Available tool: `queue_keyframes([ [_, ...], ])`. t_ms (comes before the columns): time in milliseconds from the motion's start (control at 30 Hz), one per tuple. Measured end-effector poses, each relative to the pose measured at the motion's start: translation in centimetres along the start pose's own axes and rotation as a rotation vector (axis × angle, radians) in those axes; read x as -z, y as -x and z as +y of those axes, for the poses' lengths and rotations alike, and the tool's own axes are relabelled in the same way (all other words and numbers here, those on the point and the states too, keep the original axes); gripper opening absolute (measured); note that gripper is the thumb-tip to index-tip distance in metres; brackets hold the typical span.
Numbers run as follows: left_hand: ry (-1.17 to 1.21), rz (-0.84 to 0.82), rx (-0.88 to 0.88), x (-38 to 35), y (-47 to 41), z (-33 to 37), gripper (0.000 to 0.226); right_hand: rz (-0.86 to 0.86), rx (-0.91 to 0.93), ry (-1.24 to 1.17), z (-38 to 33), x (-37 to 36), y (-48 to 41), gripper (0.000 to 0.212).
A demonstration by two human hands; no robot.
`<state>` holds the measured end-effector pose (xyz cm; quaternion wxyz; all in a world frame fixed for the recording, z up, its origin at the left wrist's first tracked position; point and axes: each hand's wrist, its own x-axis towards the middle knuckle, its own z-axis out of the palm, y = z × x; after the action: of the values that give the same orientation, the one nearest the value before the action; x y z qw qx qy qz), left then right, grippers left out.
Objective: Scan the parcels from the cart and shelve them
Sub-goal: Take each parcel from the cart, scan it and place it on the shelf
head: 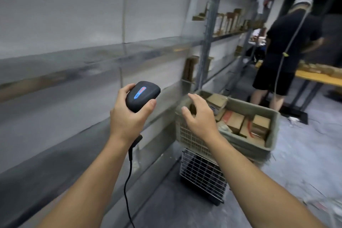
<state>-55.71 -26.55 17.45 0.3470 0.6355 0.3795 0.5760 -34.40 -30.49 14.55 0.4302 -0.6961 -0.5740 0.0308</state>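
We are gripping the black scanner (142, 96) in our left hand (127, 116), fingers wrapped around its handle, its cable (127, 181) hanging below the wrist. Our right hand (199, 116) is hovering empty with fingers spread over the near rim of the cart bin (273, 127), where cardboard parcels (235, 122) are lying piled inside. Grey shelves (74, 65) are running along our left, blurred.
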Motion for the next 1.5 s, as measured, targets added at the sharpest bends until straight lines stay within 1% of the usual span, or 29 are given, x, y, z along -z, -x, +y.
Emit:
queue_keyframes([
  [67, 0.01, -0.06, 0.016, -2.7, -0.1, -0.7, 0.06, 0.021, -0.066, 0.028, 2.8, 1.0, 0.5, 0.054],
  [233, 0.041, -0.176, 0.068, -9.0, -1.1, -2.9, 0.051, 0.054, -0.214, 0.067, 8.7, 2.7, 1.4, 0.053],
  [367, 0.055, -0.267, 0.081, -13.9, -2.5, -5.5, 0.059, 0.087, -0.315, 0.088, 12.8, 3.3, 1.0, 0.051],
  [633, 0.118, -0.449, 0.159, -24.6, -7.6, -10.2, 0.066, 0.149, -0.502, 0.102, 20.2, 3.7, -4.1, 0.051],
  [767, 0.126, -0.523, 0.15, -29.6, -10.5, -11.7, 0.062, 0.196, -0.563, 0.135, 23.5, 3.8, -6.8, 0.052],
  [867, 0.136, -0.59, 0.152, -32.5, -11.7, -12.6, 0.061, 0.227, -0.626, 0.114, 25.7, 4.0, -8.0, 0.054],
  [967, 0.131, -0.633, 0.174, -35.1, -12.4, -13.3, 0.064, 0.256, -0.673, 0.098, 27.8, 4.6, -9.2, 0.053],
  [1167, 0.113, -0.699, 0.21, -40.9, -13.3, -14.5, 0.06, 0.287, -0.722, 0.096, 33.5, 6.0, -11.6, 0.054],
  [1333, 0.084, -0.7, 0.24, -47.3, -14.1, -15.8, 0.054, 0.288, -0.759, 0.06, 39.8, 7.4, -14.2, 0.055],
  [1500, 0.025, -0.678, 0.27, -53.7, -14.2, -17.1, 0.06, 0.244, -0.814, 0.055, 46.8, 8.6, -16.9, 0.055],
])
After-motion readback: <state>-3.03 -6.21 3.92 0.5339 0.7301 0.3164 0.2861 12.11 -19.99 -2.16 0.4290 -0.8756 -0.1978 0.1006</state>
